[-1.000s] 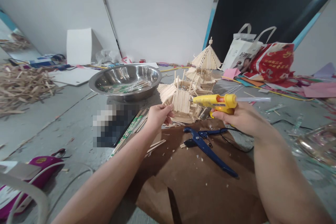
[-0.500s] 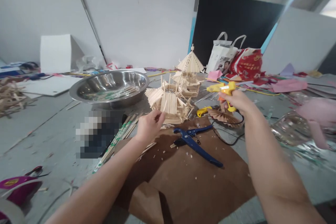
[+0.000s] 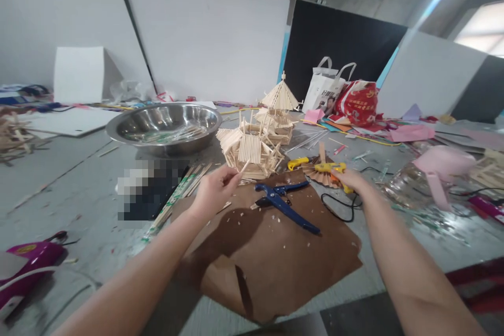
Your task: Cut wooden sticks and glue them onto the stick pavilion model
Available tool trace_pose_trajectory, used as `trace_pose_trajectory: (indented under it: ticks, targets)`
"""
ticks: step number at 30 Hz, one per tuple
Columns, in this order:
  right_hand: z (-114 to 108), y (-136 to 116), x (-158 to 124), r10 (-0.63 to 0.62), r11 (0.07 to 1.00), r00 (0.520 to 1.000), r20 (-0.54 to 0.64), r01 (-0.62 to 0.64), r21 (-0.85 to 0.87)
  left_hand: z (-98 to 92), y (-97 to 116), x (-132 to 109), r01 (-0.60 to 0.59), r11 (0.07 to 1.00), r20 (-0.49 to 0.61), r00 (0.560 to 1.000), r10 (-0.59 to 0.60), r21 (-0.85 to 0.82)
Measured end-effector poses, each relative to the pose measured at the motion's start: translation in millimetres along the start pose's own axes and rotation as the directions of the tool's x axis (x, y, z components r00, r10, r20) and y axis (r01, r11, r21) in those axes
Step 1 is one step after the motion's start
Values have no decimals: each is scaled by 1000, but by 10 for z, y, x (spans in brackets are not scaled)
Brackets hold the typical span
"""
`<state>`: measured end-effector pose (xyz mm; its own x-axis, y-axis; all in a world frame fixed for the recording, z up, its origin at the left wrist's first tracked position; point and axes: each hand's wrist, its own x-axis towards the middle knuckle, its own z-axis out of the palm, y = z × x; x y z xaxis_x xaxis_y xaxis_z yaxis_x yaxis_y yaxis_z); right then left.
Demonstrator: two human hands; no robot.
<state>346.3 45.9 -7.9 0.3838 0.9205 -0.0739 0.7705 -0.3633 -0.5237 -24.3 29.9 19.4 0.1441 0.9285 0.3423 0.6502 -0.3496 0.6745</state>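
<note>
Between the fingertips of my left hand [image 3: 218,187] is a short wooden stick [image 3: 244,166], held in front of the small wooden-stick pavilion [image 3: 249,148]. My right hand [image 3: 353,181] is closed around a yellow glue gun [image 3: 329,167], low over a folded brown paper fan [image 3: 316,174]. A blue-handled cutter [image 3: 286,209] lies on the brown paper [image 3: 299,268] between my hands. Behind the pavilion stands a taller pagoda [image 3: 280,100] of sticks with a pointed roof.
A steel basin [image 3: 173,149] with wrapped sticks stands back left. Packaged sticks [image 3: 173,205] lie left of the brown paper. Yellow-handled pliers or scissors [image 3: 298,163] lie near the fan. A clear jug with a pink lid [image 3: 441,168], scraps and bags [image 3: 356,102] are on the right.
My right hand has lowered the glue gun from above the table down to the paper fan. My left hand has drawn slightly back from the pavilion, and the stick in it now shows.
</note>
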Motion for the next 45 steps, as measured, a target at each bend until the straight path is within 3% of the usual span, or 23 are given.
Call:
trace_pose_trajectory:
  ticks: [3,5,6,7,9,10,12,15,20,24,27,30,33,36,38,42,45]
  targets:
    - [5,-141,-123,22,987,986,-164,-47,-154,3,1,-70,88,975,47,996,-80,-202]
    - [38,-311,-306,-40,979,980,-195,-1,-204,7,-1,-112,163,922,69,987,-148,-352]
    - [75,-408,-417,-104,972,981,-165,65,-225,12,-2,-133,202,888,84,979,-183,-412]
    - [128,-507,-533,-236,940,971,-38,218,-261,20,-3,-153,238,856,102,971,-216,-460]
    - [271,-687,-745,-410,853,879,245,464,-237,46,-3,-196,302,801,144,953,-266,-517]
    - [352,-759,-828,-425,830,842,332,509,-229,63,-2,-218,329,782,169,944,-283,-530]
    - [503,-853,-931,-443,788,805,395,560,-257,104,3,-261,363,760,211,932,-295,-539]
    - [642,-887,-946,-456,777,796,398,574,-258,159,5,-312,376,760,263,925,-274,-530]
    - [660,-816,-869,-439,805,827,351,535,-254,190,-50,-336,349,763,296,931,-215,-545]
    - [572,-751,-847,-441,829,857,268,503,-246,161,-126,-331,334,713,286,939,-193,-617]
    - [435,-722,-834,-441,880,883,162,461,-117,142,-155,-332,324,661,264,945,-193,-676]
    - [272,-718,-836,-492,871,870,45,490,44,152,-158,-341,318,606,231,948,-220,-729]
    - [169,-740,-882,-477,856,879,-5,466,223,177,-149,-357,245,647,141,968,-209,-722]
    - [191,-803,-978,-461,763,882,100,336,553,194,-128,-378,175,736,71,983,-171,-654]
    - [273,-871,-1049,-504,640,847,168,236,732,206,-105,-398,177,747,88,983,-158,-641]
    - [528,-1015,-1138,-554,462,791,260,33,886,266,-54,-460,214,660,195,975,-103,-720]
    - [723,-1071,-1157,-540,387,789,292,-75,919,337,-20,-512,290,581,300,950,-82,-760]
